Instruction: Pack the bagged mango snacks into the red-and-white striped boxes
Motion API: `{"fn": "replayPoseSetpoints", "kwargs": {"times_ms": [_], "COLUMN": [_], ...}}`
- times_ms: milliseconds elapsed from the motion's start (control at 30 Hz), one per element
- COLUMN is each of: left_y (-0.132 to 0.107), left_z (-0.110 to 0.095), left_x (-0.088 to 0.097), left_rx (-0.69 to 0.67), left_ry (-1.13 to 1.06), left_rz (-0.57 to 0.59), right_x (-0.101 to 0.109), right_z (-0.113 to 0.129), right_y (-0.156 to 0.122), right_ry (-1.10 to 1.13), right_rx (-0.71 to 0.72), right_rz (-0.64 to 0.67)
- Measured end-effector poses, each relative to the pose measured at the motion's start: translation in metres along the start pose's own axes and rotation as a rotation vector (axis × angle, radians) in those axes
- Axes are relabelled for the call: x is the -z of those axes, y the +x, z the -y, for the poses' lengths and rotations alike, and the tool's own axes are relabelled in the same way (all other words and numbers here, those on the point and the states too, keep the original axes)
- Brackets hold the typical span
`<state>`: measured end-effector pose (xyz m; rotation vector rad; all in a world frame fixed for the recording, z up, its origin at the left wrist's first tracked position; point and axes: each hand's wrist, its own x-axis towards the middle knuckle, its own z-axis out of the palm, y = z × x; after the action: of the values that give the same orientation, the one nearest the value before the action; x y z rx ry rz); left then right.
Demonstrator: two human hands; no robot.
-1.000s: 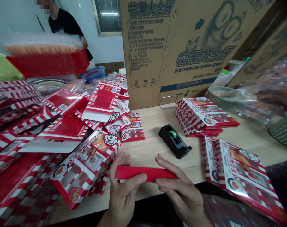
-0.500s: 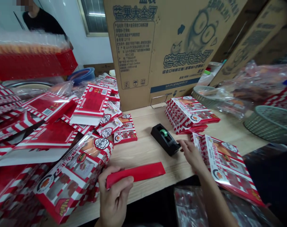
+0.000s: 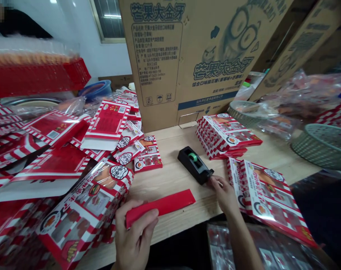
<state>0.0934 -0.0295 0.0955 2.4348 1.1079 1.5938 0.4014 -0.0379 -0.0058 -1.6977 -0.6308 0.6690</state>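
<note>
My left fingers (image 3: 143,214) clamp a flat red card strip (image 3: 167,204) while my right fingers (image 3: 215,182), held together, sit just beside a black tape dispenser (image 3: 197,168), seemingly needed next.

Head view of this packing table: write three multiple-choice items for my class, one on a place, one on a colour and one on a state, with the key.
1. Where is the tape dispenser?
A. On the carton
B. In a basket
C. On the table

2. What colour is the strip in the left hand?
A. Red
B. Green
C. Blue

3. What is the right hand doing?
A. Holding the strip
B. Holding nothing, beside the dispenser
C. Resting on the carton

Key:
1. C: its base sits on the bare wood.
2. A: the whole strip shows red.
3. B: its fingers are empty, next to the dispenser's end.
</note>
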Motion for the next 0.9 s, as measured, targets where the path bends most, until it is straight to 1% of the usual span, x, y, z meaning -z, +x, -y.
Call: {"fn": "replayPoseSetpoints", "kwargs": {"times_ms": [67, 133, 200, 267, 367, 400, 467, 500, 533, 567, 633, 700, 733, 833, 900], "left_y": [0.000, -0.001, -0.002, -0.003, -0.003, -0.003, -0.002, -0.002, -0.002, -0.001, 0.000, 0.005, 0.010, 0.029, 0.043], "left_z": [-0.003, -0.004, -0.005, -0.006, -0.008, -0.010, -0.013, -0.015, -0.016, -0.017, -0.018, -0.016, -0.016, -0.015, -0.018], "left_x": [-0.001, -0.001, -0.001, -0.001, 0.001, 0.002, 0.002, 0.002, 0.003, 0.004, 0.009, 0.017, 0.022, 0.034, 0.036], "left_rx": [0.007, 0.010, 0.020, 0.030, 0.029, 0.030, 0.038, 0.043, 0.043, 0.039, 0.032, -0.017, -0.059, -0.182, -0.205], "left_ry": [0.000, 0.007, 0.014, 0.000, -0.041, -0.049, -0.050, -0.050, -0.052, -0.051, -0.040, -0.024, -0.011, 0.042, 0.073], "left_rz": [-0.008, -0.015, -0.030, -0.037, -0.020, -0.010, 0.001, 0.008, 0.016, 0.021, 0.053, 0.137, 0.215, 0.503, 0.621], "right_x": [-0.003, -0.006, -0.007, -0.010, -0.014, -0.017, -0.026, -0.032, -0.039, -0.047, -0.061, -0.071, -0.074, -0.074, -0.072], "right_z": [-0.004, -0.004, 0.002, 0.014, 0.048, 0.063, 0.094, 0.109, 0.122, 0.132, 0.143, 0.143, 0.140, 0.129, 0.123], "right_y": [0.002, 0.001, -0.010, -0.033, -0.086, -0.105, -0.139, -0.152, -0.162, -0.168, -0.174, -0.172, -0.169, -0.163, -0.162], "right_ry": [-0.044, -0.062, -0.045, -0.003, 0.068, 0.101, 0.268, 0.340, 0.388, 0.419, 0.445, 0.460, 0.472, 0.528, 0.545], "right_rx": [-0.017, -0.025, -0.015, 0.014, 0.071, 0.087, 0.088, 0.092, 0.069, 0.032, -0.049, -0.110, -0.128, -0.162, -0.184], "right_rz": [-0.052, -0.101, -0.128, -0.132, -0.109, -0.081, 0.096, 0.180, 0.234, 0.267, 0.268, 0.254, 0.268, 0.361, 0.389]}}
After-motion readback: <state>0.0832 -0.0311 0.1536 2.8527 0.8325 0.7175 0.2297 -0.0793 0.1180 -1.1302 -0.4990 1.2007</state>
